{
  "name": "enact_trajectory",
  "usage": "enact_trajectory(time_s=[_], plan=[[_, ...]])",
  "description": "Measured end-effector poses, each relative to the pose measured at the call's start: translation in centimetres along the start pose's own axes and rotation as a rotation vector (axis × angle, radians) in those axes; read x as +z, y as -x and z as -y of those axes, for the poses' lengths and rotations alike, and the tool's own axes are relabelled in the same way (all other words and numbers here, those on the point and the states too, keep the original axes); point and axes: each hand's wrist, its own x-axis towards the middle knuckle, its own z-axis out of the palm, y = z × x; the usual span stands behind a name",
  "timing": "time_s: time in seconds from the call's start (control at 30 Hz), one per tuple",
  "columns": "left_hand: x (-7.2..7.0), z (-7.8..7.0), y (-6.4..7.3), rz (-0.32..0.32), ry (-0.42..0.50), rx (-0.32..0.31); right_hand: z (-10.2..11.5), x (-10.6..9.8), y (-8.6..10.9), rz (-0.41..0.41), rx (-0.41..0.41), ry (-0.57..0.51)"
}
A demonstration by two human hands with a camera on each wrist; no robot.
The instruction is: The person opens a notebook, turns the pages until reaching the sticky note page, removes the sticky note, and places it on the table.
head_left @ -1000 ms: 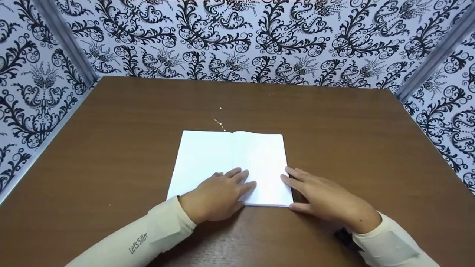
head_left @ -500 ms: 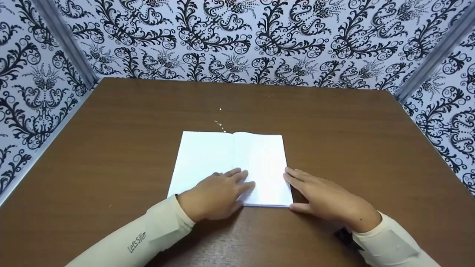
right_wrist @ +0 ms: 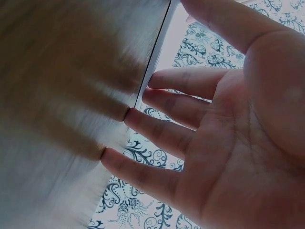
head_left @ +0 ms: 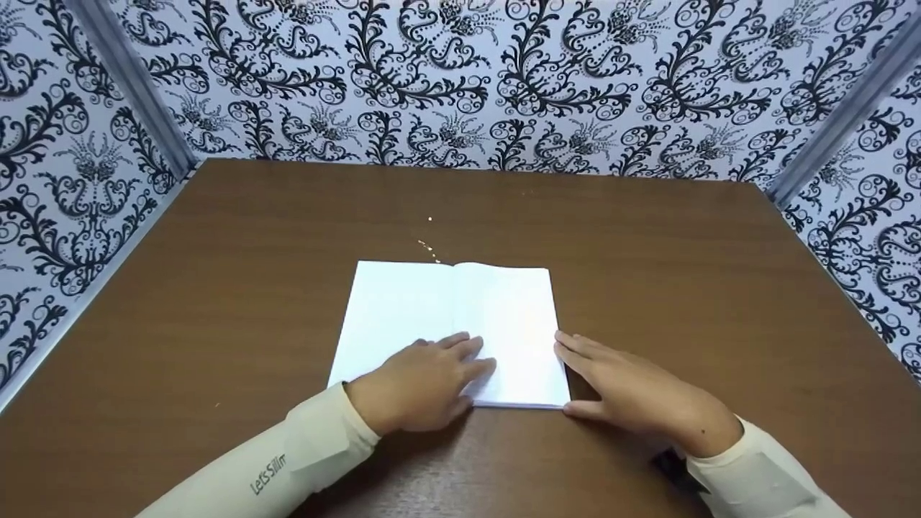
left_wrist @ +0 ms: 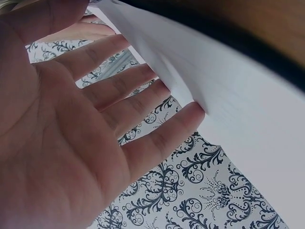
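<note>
An open notebook (head_left: 396,302) with blank white pages lies flat on the brown table. My left hand (head_left: 424,385) rests across its lower middle, fingertips on the pages near the centre fold. In the left wrist view the left hand's spread fingers (left_wrist: 162,136) touch the white paper (left_wrist: 248,109). At the notebook's right edge is my right hand (head_left: 633,388), its fingers along the side and its thumb by the lower right corner. In the right wrist view, the right hand's fairly straight fingers (right_wrist: 162,133) meet the table and the notebook's edge (right_wrist: 157,52).
Small pale specks (head_left: 429,250) lie on the table (head_left: 669,259) just beyond the notebook. Patterned black-and-white walls (head_left: 460,86) border the table at the back and sides. A dark object (head_left: 676,467) shows under the right wrist.
The whole scene sits slightly lower in the head view. The right hand's fingers have drawn closer together at the notebook's edge; the left hand keeps its place on the pages.
</note>
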Motion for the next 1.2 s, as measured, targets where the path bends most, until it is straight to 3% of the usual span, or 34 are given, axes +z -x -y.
enact_trajectory(time_s=[0.43,0.57,0.93,1.2], plan=[[-0.41,0.03,0.21,-0.012,0.015,0.013,-0.04,-0.29,0.15,-0.007,-0.024,-0.012],[-0.30,0.00,0.16,-0.051,0.004,0.038,-0.07,-0.27,0.18,-0.010,-0.033,-0.014],[0.17,0.01,-0.21,-0.227,-0.054,0.188,0.02,-0.38,0.20,-0.011,-0.034,-0.015],[0.21,-0.14,-0.11,-0.240,-0.068,0.201,-0.01,-0.17,0.18,-0.010,-0.013,-0.002]])
